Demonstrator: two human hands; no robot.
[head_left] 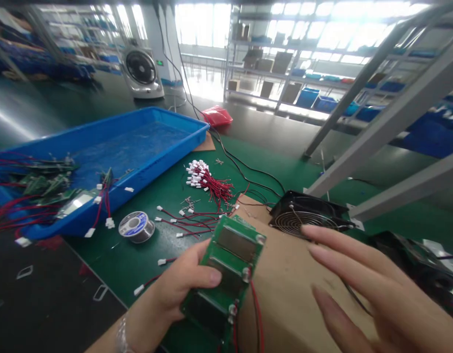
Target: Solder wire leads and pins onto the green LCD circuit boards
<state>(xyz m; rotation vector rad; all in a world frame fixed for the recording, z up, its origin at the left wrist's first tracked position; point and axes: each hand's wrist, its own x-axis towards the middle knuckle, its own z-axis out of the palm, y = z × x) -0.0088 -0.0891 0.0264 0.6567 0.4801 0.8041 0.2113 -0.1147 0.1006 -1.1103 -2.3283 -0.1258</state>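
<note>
My left hand (185, 274) is closed round a green circuit board (226, 269), its thumb lying on the face. The board carries dark rectangular panels, small clear round parts along one edge, and red and black wires hanging below. To the right, my right hand (366, 284) hovers over the brown cardboard (285, 289) with fingers apart, slightly blurred and holding nothing. Beyond the board lie loose red-black wires with white plugs (189, 220) and a bundle of such wires (211, 181). A spool of solder wire (137, 226) rests left of them.
A large blue tray (167, 147) at left holds several green boards with trailing wires (45, 181). A black fan with a wire grille (310, 213) stands right of the cardboard, near slanted metal posts (388, 103). Black cables (244, 169) cross the green mat. A red bag (217, 116) lies farther back.
</note>
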